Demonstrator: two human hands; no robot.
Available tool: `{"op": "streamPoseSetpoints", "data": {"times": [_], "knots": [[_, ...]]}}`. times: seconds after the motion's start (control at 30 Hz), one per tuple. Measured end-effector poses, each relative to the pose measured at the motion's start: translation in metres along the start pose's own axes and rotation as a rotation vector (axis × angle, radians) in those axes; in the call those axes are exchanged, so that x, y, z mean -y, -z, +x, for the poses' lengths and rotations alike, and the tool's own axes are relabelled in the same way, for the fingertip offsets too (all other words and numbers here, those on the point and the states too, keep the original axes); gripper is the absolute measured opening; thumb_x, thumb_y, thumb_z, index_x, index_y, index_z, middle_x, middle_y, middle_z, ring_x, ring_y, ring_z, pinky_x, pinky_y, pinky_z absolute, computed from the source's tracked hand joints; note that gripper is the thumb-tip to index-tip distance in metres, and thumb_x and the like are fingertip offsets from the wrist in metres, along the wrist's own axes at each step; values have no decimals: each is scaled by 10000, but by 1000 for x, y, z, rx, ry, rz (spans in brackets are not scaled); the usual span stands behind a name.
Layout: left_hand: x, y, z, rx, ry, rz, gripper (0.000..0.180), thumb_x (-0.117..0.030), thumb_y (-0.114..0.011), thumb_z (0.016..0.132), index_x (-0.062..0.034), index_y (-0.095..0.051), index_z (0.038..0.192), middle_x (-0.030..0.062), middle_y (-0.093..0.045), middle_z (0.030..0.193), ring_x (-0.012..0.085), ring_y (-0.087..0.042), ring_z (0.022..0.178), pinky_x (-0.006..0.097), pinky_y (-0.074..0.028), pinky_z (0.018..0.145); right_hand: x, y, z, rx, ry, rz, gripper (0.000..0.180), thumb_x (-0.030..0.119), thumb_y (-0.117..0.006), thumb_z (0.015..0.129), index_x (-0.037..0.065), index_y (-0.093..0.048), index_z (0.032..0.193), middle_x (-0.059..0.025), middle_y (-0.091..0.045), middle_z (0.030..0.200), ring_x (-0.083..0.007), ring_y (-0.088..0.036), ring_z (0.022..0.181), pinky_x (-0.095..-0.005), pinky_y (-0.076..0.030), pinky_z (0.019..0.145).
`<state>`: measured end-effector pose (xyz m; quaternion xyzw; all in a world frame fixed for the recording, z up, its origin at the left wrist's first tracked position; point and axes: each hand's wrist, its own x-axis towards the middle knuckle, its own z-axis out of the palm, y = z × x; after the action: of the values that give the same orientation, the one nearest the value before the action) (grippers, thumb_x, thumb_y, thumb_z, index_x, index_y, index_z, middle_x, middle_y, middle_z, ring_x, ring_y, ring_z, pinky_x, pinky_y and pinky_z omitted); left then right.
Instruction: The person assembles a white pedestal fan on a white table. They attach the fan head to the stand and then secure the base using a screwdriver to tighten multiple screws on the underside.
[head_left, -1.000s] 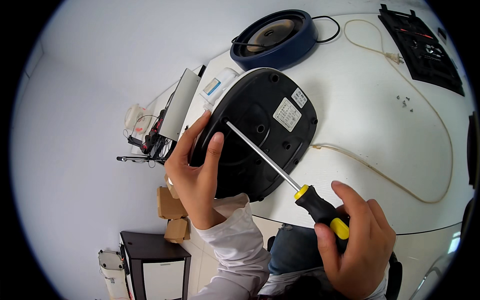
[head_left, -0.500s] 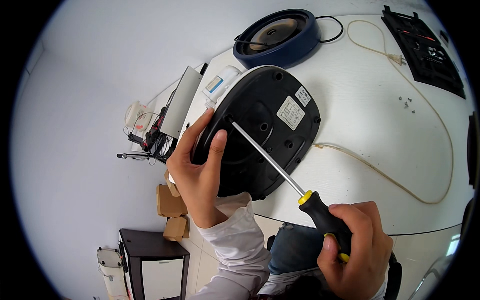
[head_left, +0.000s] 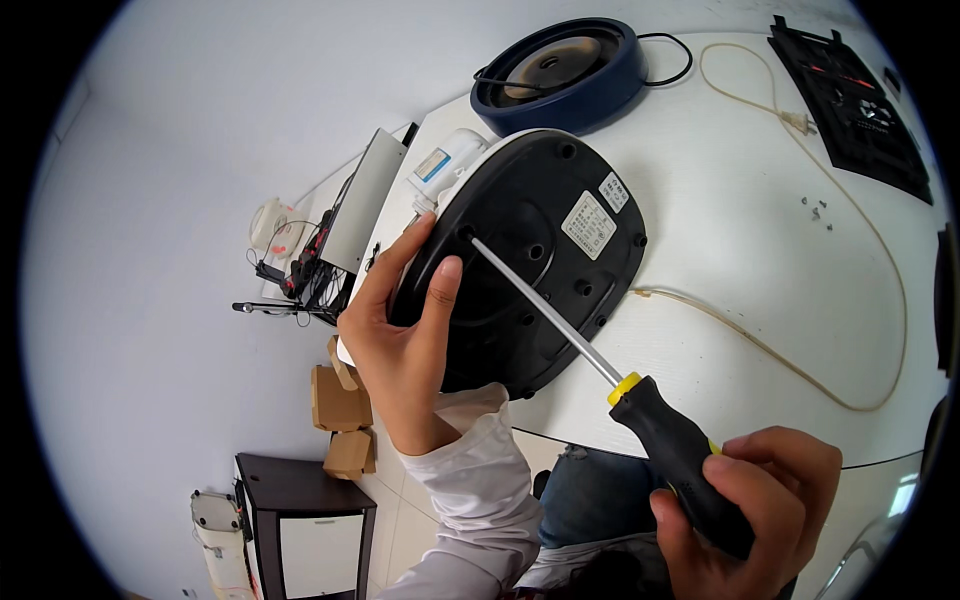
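White table (head_left: 760,230), appliance base (head_left: 530,260) between hands

On the table (head_left: 760,200), the upturned appliance (head_left: 530,255) lies before the round base (head_left: 560,75), screws (head_left: 815,208) right.

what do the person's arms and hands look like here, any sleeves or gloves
Both hands are bare: no gloves, rings or watch show. The left hand comes out of a long white sleeve, creased and loose at the cuff. The right hand shows only to the wrist at the picture's lower edge, so its sleeve cannot be seen.
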<state>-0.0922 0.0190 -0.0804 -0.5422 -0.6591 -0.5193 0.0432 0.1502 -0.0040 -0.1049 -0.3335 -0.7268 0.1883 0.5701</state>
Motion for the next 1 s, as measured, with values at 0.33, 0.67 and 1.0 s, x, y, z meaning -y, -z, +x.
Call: {"op": "streamPoseSetpoints", "data": {"times": [0.33,0.67,1.0], "knots": [[3,2,-1,1,1,22,372,-150,-721,818,8,-637,1145,73,-670,989,80,-597,843,187,-449,785,-27,-7,8,-53,454,63,415,97,-790,730,-8,-531,1038,-188,-590,926,-232,-623,747,-223,-533,585],[6,4,-6,-42,0,25,329,-80,-714,794,9,-657,1105,119,-691,1001,140,-638,902,244,-474,834,-13,8,-5,81,232,241,535,82,-729,768,79,-379,1172,-229,-397,1177,-214,-572,836,-187,-520,602],[2,0,-1,-35,-32,11,326,-91,-717,795,0,-660,1103,119,-697,978,139,-644,872,243,-481,813,-24,15,6,51,418,51,495,173,-512,927,-59,-289,1304,-309,-459,1207,-352,-590,1023,-339,-590,770]]}}
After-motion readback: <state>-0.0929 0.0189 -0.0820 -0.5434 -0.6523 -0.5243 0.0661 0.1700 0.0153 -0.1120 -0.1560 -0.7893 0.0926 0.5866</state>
